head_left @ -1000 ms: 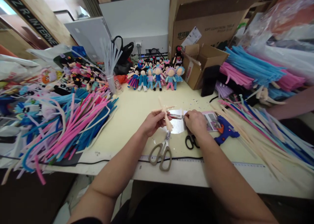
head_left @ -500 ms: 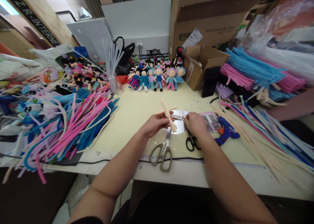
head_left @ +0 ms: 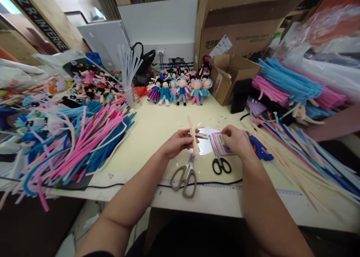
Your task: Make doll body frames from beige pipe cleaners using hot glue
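In the head view, the left hand [head_left: 177, 143] pinches a beige figure [head_left: 192, 134] over the middle of the counter [head_left: 152, 137]. The right hand [head_left: 235, 140] is narrowed over the pink card [head_left: 220, 145]; whether it grips anything, I cannot tell. Swinging right, it could knock the nearby blue glue gun [head_left: 261, 149]. Since the earlier frame it has moved right, off the black scissors [head_left: 217, 158].
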Available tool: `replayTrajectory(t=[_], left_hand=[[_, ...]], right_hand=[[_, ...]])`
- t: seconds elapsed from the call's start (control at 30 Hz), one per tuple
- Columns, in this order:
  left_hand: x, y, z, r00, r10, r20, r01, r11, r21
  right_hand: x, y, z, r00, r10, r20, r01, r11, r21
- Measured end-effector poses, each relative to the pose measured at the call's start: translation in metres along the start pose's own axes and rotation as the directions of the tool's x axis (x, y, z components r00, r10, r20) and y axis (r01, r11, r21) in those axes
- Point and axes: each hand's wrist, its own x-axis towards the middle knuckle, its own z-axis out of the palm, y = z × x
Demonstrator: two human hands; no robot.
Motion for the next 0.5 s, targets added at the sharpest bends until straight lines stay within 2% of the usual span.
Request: replayTrajectory(t=[0.1,0.17,0.2,0.27,0.37,0.5], left_hand=[[0.0,-0.001,0.001,0.999,-0.011,0.032,0.011,1.0,0.011],[-0.001,-0.002,0.002,0.999,-0.023,0.046,0.022,0.999,0.025],[-0.001,-0.003,0.003,0.998,-0.031,0.05,0.03,0.999,0.032],[-0.001,-0.005,0.004,0.997,-0.049,0.065,0.046,0.998,0.047],[-0.001,-0.007,0.007,0.99,-0.085,0.111,0.077,0.994,0.072],[-0.003,-0.007,0.012,0.979,-0.13,0.157,0.117,0.989,0.091]], right_hand=[[-0.002,-0.002,-0.006,0.997,-0.013,0.071,0.024,0.986,-0.168],[-0.002,-0.003,-0.007,0.998,-0.049,0.035,0.054,0.985,-0.163],[-0.003,-0.005,-0.007,0.998,-0.068,0.001,0.068,0.993,-0.099],[-0.005,-0.009,-0.006,0.994,-0.103,-0.038,0.108,0.984,0.143],[-0.012,-0.022,-0.002,0.983,-0.181,0.033,0.141,0.857,0.496],[-0.021,-0.039,0.005,0.933,-0.333,0.134,0.187,0.77,0.609]])
